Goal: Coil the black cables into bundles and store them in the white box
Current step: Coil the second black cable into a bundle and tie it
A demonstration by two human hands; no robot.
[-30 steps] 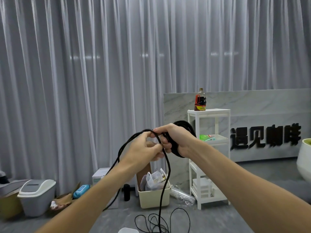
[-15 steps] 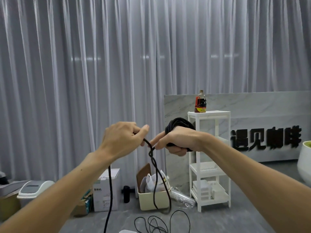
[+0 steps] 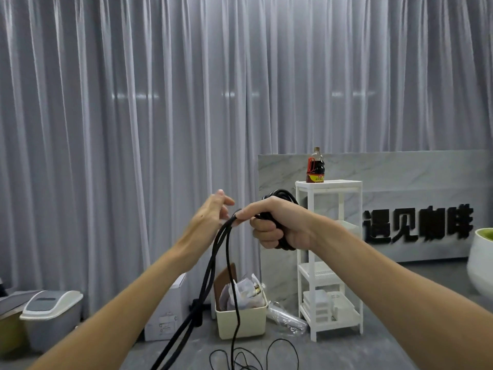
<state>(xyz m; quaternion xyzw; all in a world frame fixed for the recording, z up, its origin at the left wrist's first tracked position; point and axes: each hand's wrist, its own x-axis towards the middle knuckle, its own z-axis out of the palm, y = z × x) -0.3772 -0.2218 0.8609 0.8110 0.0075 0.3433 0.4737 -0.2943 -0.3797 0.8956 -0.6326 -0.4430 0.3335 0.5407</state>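
Head view. The right hand (image 3: 277, 225) is raised in front of the curtain (image 3: 133, 129), fingers curled round a coiled bundle of black cable (image 3: 280, 194); the coil's upper arc shows above the knuckles and its lower edge below the palm. Thumb and forefinger pinch the strands where they leave the coil.

The left hand (image 3: 210, 217) is just beside the right, fingers loosely spread and relaxed; the cable passes close by it, but whether it touches cannot be told.

From the pinch, several loose strands (image 3: 213, 263) hang down and left, crossing in front of the left forearm and running out at the lower frame edge. One strand drops nearly straight to loose loops (image 3: 266, 353) on the grey floor (image 3: 373, 351).

No white box can be told for certain.

Behind the hands: a white shelf rack (image 3: 330, 260) with a dark bottle (image 3: 315, 166) on top, a marble panel (image 3: 400, 169) with black lettering, a cream bin (image 3: 241, 320) holding bags, a white carton (image 3: 168, 313), and a grey lidded container (image 3: 50, 316) at left. A white planter (image 3: 480, 260) is cut by the right frame edge. The space between the hands and the curtain is open.
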